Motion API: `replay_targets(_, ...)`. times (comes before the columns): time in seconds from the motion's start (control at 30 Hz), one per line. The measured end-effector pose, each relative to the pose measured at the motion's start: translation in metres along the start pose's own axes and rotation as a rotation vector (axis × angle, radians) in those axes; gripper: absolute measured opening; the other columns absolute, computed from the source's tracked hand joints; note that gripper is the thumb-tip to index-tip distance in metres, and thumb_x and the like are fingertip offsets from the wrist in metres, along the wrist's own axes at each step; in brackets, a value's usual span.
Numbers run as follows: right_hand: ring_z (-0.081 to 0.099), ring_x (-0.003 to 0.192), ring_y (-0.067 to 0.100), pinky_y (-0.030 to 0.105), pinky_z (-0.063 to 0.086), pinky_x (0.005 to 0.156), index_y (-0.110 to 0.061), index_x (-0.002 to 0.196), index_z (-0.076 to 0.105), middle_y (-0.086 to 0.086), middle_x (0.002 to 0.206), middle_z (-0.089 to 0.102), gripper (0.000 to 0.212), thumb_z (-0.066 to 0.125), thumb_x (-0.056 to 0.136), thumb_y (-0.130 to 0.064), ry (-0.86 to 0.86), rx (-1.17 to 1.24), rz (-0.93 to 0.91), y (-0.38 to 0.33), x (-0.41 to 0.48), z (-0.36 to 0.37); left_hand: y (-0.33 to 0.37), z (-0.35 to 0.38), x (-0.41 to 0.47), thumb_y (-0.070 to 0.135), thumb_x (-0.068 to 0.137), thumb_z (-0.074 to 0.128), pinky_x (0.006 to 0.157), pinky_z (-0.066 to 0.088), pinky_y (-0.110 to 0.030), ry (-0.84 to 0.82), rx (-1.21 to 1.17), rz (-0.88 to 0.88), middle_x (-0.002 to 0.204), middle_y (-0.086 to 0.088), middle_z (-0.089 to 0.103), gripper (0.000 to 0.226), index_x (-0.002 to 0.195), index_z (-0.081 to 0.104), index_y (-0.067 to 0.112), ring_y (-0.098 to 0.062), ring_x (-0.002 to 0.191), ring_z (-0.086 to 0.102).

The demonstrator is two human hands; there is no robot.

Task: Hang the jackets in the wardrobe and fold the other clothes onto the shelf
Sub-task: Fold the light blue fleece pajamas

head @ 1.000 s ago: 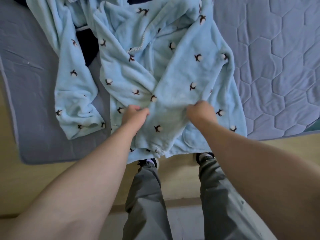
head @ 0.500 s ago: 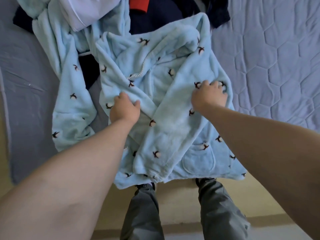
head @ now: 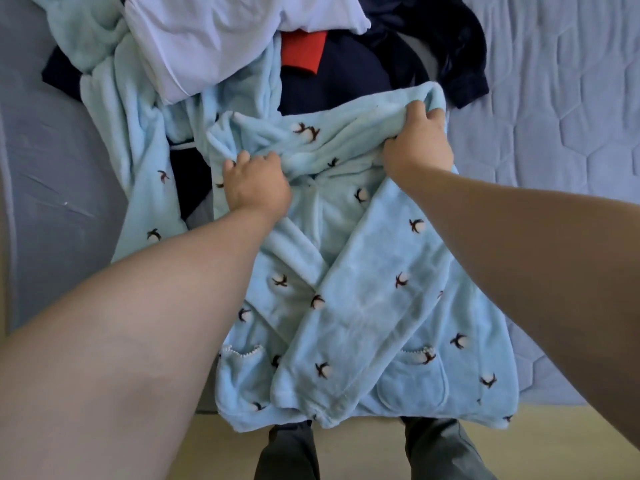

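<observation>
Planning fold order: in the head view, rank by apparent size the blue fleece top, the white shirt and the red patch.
1. Blue fleece top.
2. White shirt, cut off by the frame.
3. Red patch.

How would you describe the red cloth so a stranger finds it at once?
Start at the bed, then the clothes heap on it. The red cloth lies against the navy garment, by the white garment's edge; nothing else there is red.

Cannot see the fingertips of left hand (head: pixel 257 188) or right hand (head: pixel 417 148), buried in the blue fleece top (head: pixel 363 289). Cannot make out the navy garment (head: pixel 349 76) whole, half covered by it and the white garment (head: pixel 214 39).
</observation>
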State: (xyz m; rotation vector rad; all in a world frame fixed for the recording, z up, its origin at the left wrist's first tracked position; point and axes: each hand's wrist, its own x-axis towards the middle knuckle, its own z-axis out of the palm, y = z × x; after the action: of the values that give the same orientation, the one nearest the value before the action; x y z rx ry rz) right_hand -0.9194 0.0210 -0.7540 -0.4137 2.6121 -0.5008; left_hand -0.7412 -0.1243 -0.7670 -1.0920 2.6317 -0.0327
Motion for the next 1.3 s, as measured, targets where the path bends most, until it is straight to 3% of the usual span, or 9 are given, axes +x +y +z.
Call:
replay_targets(0.1, 0.051, 0.086, 0.028, 0.039, 0.038, 0.065, -0.015, 0.124, 0.045, 0.008, 0.131, 0.044, 0.038, 0.046, 0.089, -0.030, 0.050, 0.019, 0.003, -0.017, 0.027, -0.013, -0.003, -0.023, 0.033, 0.024, 0.099, 0.037, 0.067, 0.037, -0.040, 0.153, -0.285, -0.188, 0.107, -0.015, 0.066, 0.028, 0.116, 0.053, 0.009, -0.039, 0.094, 0.064)
replay_targets(0.2, 0.051, 0.081, 0.025, 0.037, 0.039, 0.065, -0.017, 0.116, 0.045, 0.003, 0.114, 0.054, 0.044, 0.048, 0.082, -0.046, 0.094, 0.160, 0.032, -0.044, 0.053, -0.029, -0.008, -0.050, 0.077, 0.024, 0.101, 0.033, 0.072, 0.039, -0.040, 0.278, -0.492, -0.388, 0.118, -0.014, 0.066, 0.032, 0.127, 0.048, 0.011, -0.038, 0.105, 0.062)
replay_targets(0.3, 0.067, 0.077, 0.023, 0.041, 0.056, 0.065, -0.021, 0.108, 0.042, -0.005, 0.091, 0.059, 0.041, 0.050, 0.077, -0.046, 0.039, 0.433, 0.093, -0.067, 0.069, -0.034, -0.013, -0.072, 0.117, 0.022, 0.101, 0.033, 0.084, 0.042, -0.037, 0.351, -0.637, -0.457, 0.118, -0.007, 0.063, 0.031, 0.126, 0.047, 0.010, -0.030, 0.108, 0.061)
replay_targets(0.47, 0.068, 0.089, 0.017, 0.038, 0.059, 0.084, -0.025, 0.125, 0.050, -0.007, 0.098, 0.064, 0.051, 0.060, 0.076, -0.028, -0.104, 0.633, 0.104, -0.068, 0.074, -0.021, -0.019, -0.074, 0.132, 0.014, 0.089, 0.047, 0.081, 0.040, -0.018, 0.259, -0.886, -0.354, 0.116, 0.001, 0.056, 0.034, 0.123, 0.049, 0.013, -0.017, 0.102, 0.057)
replay_targets(0.7, 0.062, 0.099, 0.018, 0.039, 0.055, 0.088, -0.024, 0.135, 0.049, -0.006, 0.116, 0.059, 0.059, 0.064, 0.081, -0.043, -0.161, 0.305, 0.037, -0.041, 0.075, -0.014, -0.025, -0.041, 0.105, 0.059, 0.078, 0.063, 0.087, 0.049, -0.032, 0.081, -0.716, -0.350, 0.124, -0.005, 0.059, 0.062, 0.120, 0.057, 0.013, -0.024, 0.108, 0.060)
replay_targets(0.9, 0.051, 0.116, 0.033, 0.043, 0.047, 0.085, -0.019, 0.146, 0.034, 0.010, 0.143, 0.038, 0.075, 0.061, 0.088, -0.057, -0.247, -0.110, -0.106, -0.037, 0.074, -0.018, -0.019, -0.036, 0.108, 0.041, 0.087, 0.063, 0.109, 0.042, -0.039, -0.140, -0.592, -0.316, 0.144, -0.013, 0.049, 0.061, 0.137, 0.049, 0.010, -0.031, 0.131, 0.049)
replay_targets(1.07, 0.050, 0.095, 0.022, 0.034, 0.040, 0.073, -0.021, 0.140, 0.040, 0.007, 0.137, 0.042, 0.064, 0.066, 0.088, -0.048, -0.190, 0.009, -0.177, -0.029, 0.071, -0.025, -0.029, -0.035, 0.097, 0.045, 0.085, 0.070, 0.101, 0.044, -0.040, -0.115, -0.546, -0.236, 0.139, -0.013, 0.053, 0.063, 0.132, 0.049, 0.009, -0.034, 0.128, 0.051)
replay_targets(1.2, 0.047, 0.120, 0.031, 0.043, 0.038, 0.090, -0.020, 0.124, 0.043, 0.002, 0.121, 0.050, 0.055, 0.062, 0.084, -0.054, -0.166, -0.134, -0.206, -0.029, 0.066, -0.027, -0.037, -0.038, 0.090, 0.061, 0.078, 0.070, 0.097, 0.047, -0.042, -0.122, -0.388, -0.137, 0.129, -0.014, 0.059, 0.070, 0.123, 0.056, 0.009, -0.036, 0.122, 0.054)
replay_targets(1.3, 0.037, 0.126, 0.035, 0.054, 0.028, 0.100, -0.021, 0.114, 0.039, -0.001, 0.106, 0.050, 0.052, 0.055, 0.086, -0.062, -0.164, -0.397, -0.265, -0.026, 0.062, -0.028, -0.040, -0.041, 0.087, 0.042, 0.078, 0.071, 0.097, 0.044, -0.040, -0.219, -0.294, -0.053, 0.130, -0.017, 0.054, 0.058, 0.122, 0.055, 0.009, -0.037, 0.124, 0.049)
